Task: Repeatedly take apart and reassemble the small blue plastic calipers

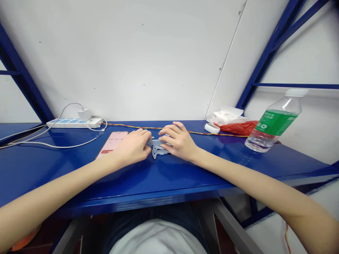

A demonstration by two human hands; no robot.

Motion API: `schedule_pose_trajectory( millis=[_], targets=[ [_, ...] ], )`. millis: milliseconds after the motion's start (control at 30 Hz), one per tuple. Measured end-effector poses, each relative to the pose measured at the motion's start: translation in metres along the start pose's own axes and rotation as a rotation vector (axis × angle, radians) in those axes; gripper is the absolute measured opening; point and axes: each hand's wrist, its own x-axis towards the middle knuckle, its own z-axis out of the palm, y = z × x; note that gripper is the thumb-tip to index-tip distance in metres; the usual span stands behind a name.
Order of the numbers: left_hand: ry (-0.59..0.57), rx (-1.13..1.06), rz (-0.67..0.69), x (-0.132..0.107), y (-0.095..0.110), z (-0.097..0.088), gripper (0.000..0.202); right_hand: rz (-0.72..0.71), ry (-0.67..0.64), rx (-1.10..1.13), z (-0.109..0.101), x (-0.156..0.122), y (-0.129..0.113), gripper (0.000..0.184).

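Right: I am noting a clear, green-labelled plastic bottle (275, 122) standing near a crumpled red plastic bag (238, 127). Left: a long white plastic power strip (72, 122) is lying near the white wall (143, 53).

Blue table (129, 181); on it phone (110, 143), power strip (70, 123), bottle (277, 121), red bag (238, 127).
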Motion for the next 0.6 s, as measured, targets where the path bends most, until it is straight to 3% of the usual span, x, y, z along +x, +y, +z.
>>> schedule_pose_trajectory(
  millis=[200,433,600],
  targets=[
    [0.033,0.076,-0.001,0.0,-0.009,0.001,0.03,0.055,-0.041,0.016,0.0,-0.002,0.008,0.01],
    [0.064,0.314,-0.042,0.003,-0.03,0.002,0.024,0.272,-0.125,0.064,0.0,-0.009,0.026,0.011],
    [0.015,0.241,0.136,0.0,-0.015,0.001,0.02,0.262,-0.156,0.156,-0.002,-0.005,0.017,0.011]
  ],
)
